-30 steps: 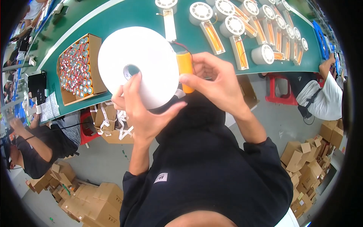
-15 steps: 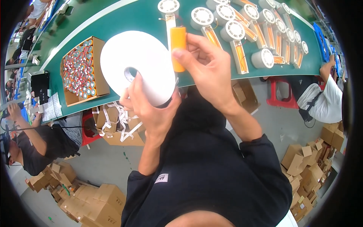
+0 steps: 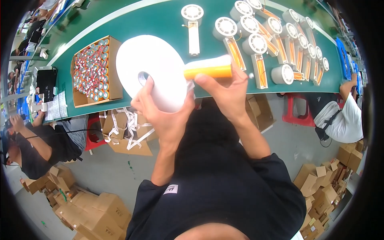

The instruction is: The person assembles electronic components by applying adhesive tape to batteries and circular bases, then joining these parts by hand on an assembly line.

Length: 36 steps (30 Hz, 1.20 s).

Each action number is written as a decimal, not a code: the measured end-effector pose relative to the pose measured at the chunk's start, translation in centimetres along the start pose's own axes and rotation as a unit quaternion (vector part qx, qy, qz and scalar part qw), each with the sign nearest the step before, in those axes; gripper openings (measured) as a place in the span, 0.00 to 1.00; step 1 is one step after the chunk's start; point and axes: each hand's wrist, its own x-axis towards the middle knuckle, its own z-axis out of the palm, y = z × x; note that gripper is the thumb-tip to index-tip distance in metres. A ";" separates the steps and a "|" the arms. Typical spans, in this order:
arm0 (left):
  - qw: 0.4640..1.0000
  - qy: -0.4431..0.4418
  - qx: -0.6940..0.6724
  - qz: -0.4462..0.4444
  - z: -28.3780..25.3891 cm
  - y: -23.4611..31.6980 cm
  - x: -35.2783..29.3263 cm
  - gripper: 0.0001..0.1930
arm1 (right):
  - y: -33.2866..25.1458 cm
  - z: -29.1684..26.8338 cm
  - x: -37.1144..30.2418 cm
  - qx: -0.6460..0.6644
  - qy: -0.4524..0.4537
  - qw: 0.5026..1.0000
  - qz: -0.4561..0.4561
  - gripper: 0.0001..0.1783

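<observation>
My left hand (image 3: 163, 116) grips a large white tape roll (image 3: 160, 56), with a finger in its core and the thumb near its right edge. In my right hand (image 3: 230, 94) is an orange cylindrical battery (image 3: 208, 73), held level, its left end close to the roll's edge. A white strip (image 3: 210, 62) lies along the battery's upper side. Whether the battery touches the roll, I cannot tell. Beyond my hands a white fan housing (image 3: 193, 36) with a round slotted head lies on the green table (image 3: 152, 20); its handle shows no orange battery.
Left of the roll, a cardboard box (image 3: 116, 72) holds many wired batteries. Several fan housings (image 3: 261, 66) with orange batteries in their handles lie at the right. Below the table edge, an open carton (image 3: 132, 147) holds white strips. People sit at both sides.
My right hand has turned the battery from upright to level, and a white strip now shows along it. The left hand keeps its grip on the roll. The table appears slightly lower in view.
</observation>
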 end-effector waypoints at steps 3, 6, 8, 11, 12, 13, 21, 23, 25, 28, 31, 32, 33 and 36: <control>0.999 -0.019 0.030 0.023 -0.5 0.2 -0.2 0.42 | 0.3 -0.2 0.0 -0.107 -0.012 0.986 -0.128 0.19; 0.999 -0.029 -0.030 0.025 -1.1 0.2 -0.6 0.42 | 0.9 -0.6 -0.5 -0.256 -0.022 0.921 -0.292 0.22; 0.998 -0.031 -0.058 0.003 -2.0 0.2 -0.7 0.40 | 0.8 -1.9 0.4 -0.345 -0.138 0.831 -0.415 0.22; 0.959 -0.156 -0.202 -0.123 -3.6 0.4 -1.4 0.35 | 1.3 -2.0 1.2 -0.227 -0.147 0.832 -0.484 0.15; 0.952 -0.233 -0.186 -0.064 -5.1 -0.9 -2.0 0.37 | 1.7 -4.3 2.3 -0.286 -0.127 0.798 -0.515 0.17; 0.949 -0.247 -0.190 -0.043 -5.9 -0.8 -2.8 0.38 | -1.3 -4.1 3.1 -0.486 -0.075 0.732 -0.471 0.18; 0.966 -0.112 0.188 0.134 -1.7 -5.0 4.7 0.43 | -2.0 -5.3 5.2 0.108 -0.016 0.994 -0.019 0.15; 0.954 -0.145 0.228 0.127 -0.1 -5.9 5.8 0.41 | -2.1 -4.8 4.7 0.110 -0.017 0.994 0.000 0.15; 0.939 -0.200 0.262 0.102 0.4 -6.2 6.5 0.39 | -2.0 -5.3 4.1 0.116 -0.010 0.993 0.031 0.15; 0.952 -0.158 0.237 0.113 0.5 -6.1 7.6 0.39 | -1.8 -7.0 4.3 0.026 0.015 0.997 0.073 0.20; 0.955 -0.180 0.146 0.187 2.3 -4.3 10.9 0.41 | -1.2 -6.5 3.9 -0.162 0.075 0.984 -0.016 0.29; 0.944 -0.203 0.077 0.248 3.4 -3.9 12.4 0.43 | -0.8 -6.7 3.8 -0.164 0.073 0.984 -0.017 0.29; 0.945 -0.202 0.076 0.247 4.5 -3.8 13.8 0.43 | -0.4 -7.1 3.5 -0.175 0.066 0.982 -0.004 0.32; 0.911 -0.280 0.071 0.296 7.9 -3.4 17.9 0.48 | -0.7 -7.4 3.1 -0.195 0.041 0.980 0.017 0.32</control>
